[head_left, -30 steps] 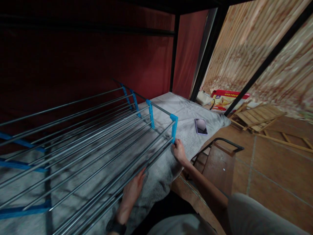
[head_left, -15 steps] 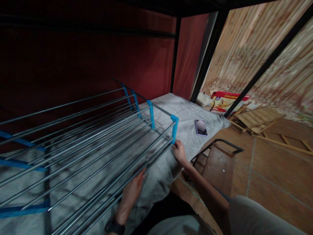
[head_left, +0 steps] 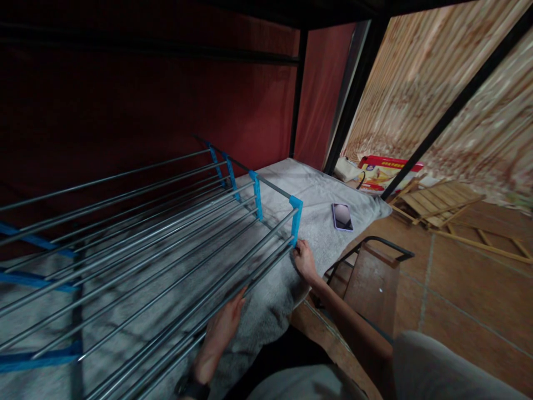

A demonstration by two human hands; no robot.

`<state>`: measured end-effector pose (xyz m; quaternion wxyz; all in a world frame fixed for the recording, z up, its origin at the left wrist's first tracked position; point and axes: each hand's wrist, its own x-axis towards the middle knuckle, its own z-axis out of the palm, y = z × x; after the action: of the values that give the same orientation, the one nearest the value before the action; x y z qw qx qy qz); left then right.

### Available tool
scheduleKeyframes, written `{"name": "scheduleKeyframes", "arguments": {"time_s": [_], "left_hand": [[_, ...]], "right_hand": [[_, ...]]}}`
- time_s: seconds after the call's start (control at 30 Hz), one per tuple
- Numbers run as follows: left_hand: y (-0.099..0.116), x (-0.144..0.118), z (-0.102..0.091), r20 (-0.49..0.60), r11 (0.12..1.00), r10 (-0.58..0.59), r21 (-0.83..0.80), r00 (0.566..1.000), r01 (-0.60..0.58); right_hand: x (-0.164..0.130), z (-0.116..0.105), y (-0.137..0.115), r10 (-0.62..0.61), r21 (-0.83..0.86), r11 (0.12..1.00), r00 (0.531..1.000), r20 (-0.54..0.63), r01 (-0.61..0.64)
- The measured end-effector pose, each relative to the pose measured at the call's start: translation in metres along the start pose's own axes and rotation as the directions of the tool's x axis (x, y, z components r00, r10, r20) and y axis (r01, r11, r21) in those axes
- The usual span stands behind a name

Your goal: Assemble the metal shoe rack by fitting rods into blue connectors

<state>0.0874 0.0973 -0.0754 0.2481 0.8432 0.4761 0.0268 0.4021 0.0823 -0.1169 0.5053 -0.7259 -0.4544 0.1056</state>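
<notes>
A metal rack point(head_left: 175, 222) of long grey rods with blue plastic end brackets lies on its side across a grey blanket point(head_left: 320, 194) on a bed. My left hand point(head_left: 222, 325) grips the nearest rods from below, near their middle. My right hand point(head_left: 305, 260) is closed on the rod ends just under the closest blue bracket point(head_left: 296, 218). A dark watch sits on my left wrist.
A phone point(head_left: 342, 216) with a pale case lies on the blanket, right of the rack. A brown chair with a black frame point(head_left: 372, 278) stands beside the bed. Black bunk posts point(head_left: 358, 83) rise at the corner. A red box point(head_left: 385, 169) and wooden slats point(head_left: 437, 200) lie on the tiled floor.
Both hands keep their hold on the rack. The rack and my view have shifted only slightly.
</notes>
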Motion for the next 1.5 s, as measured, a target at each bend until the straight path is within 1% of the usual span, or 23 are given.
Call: {"name": "scheduleKeyframes", "arguments": {"time_s": [0.1, 0.2, 0.47, 0.53, 0.67, 0.7, 0.77, 0.83, 0.9, 1.0, 1.1, 1.23, 1.33, 1.4, 1.5], "left_hand": [[0.000, -0.001, -0.002, 0.056, 1.000, -0.005, -0.009, 0.998, 0.005], [0.002, -0.003, -0.004, 0.067, 0.999, -0.004, -0.033, 0.998, 0.007], [0.003, -0.004, -0.001, 0.020, 1.000, 0.006, -0.004, 1.000, -0.006], [0.004, -0.003, -0.001, -0.001, 1.000, 0.008, 0.026, 1.000, -0.008], [0.008, -0.009, -0.001, -0.043, 0.994, 0.059, 0.093, 0.997, -0.055], [0.007, -0.013, -0.001, -0.062, 0.991, 0.056, 0.121, 0.997, -0.048], [0.001, -0.026, 0.000, -0.119, 0.982, 0.021, 0.190, 0.993, 0.002], [-0.011, -0.045, 0.000, -0.195, 0.965, -0.018, 0.254, 0.981, 0.068], [-0.029, -0.066, 0.001, -0.271, 0.951, -0.037, 0.285, 0.962, 0.117], [-0.052, -0.095, 0.000, -0.348, 0.942, -0.077, 0.281, 0.934, 0.183], [-0.060, -0.111, 0.000, -0.354, 0.945, -0.145, 0.228, 0.924, 0.235], [-0.053, -0.113, 0.003, -0.288, 0.961, -0.188, 0.144, 0.939, 0.237], [-0.046, -0.111, 0.003, -0.278, 0.959, -0.211, 0.127, 0.937, 0.253], [-0.040, -0.112, 0.001, -0.272, 0.962, -0.197, 0.133, 0.942, 0.240], [-0.033, -0.115, -0.002, -0.272, 0.967, -0.168, 0.141, 0.948, 0.212]], "right_hand": [[-0.002, 0.000, -0.003, -0.009, -0.016, 1.000, 1.000, 0.006, 0.009], [-0.004, 0.001, -0.006, 0.000, -0.035, 0.999, 1.000, 0.001, 0.000], [-0.011, 0.009, -0.010, 0.017, -0.049, 0.999, 0.999, -0.041, -0.019], [-0.012, 0.011, -0.009, 0.030, -0.033, 0.999, 0.998, -0.055, -0.032], [-0.011, 0.012, -0.004, 0.067, 0.041, 0.997, 0.995, -0.078, -0.064], [-0.011, 0.012, -0.002, 0.072, 0.062, 0.996, 0.995, -0.071, -0.068], [-0.010, 0.010, 0.000, 0.086, 0.086, 0.993, 0.995, -0.058, -0.081], [-0.010, 0.007, 0.002, 0.096, 0.092, 0.992, 0.994, -0.058, -0.090], [-0.010, 0.005, 0.002, 0.091, 0.108, 0.991, 0.995, -0.049, -0.085], [-0.012, 0.001, -0.003, 0.070, 0.152, 0.986, 0.997, 0.025, -0.073], [-0.011, -0.005, -0.010, 0.085, 0.153, 0.983, 0.993, 0.083, -0.097], [-0.006, -0.012, -0.011, 0.145, 0.067, 0.986, 0.986, 0.088, -0.151], [-0.002, -0.015, -0.003, 0.164, -0.046, 0.986, 0.983, 0.079, -0.161], [0.001, -0.016, 0.005, 0.180, -0.097, 0.980, 0.980, 0.079, -0.172], [0.003, -0.017, 0.017, 0.226, -0.125, 0.968, 0.972, 0.066, -0.217]]}}
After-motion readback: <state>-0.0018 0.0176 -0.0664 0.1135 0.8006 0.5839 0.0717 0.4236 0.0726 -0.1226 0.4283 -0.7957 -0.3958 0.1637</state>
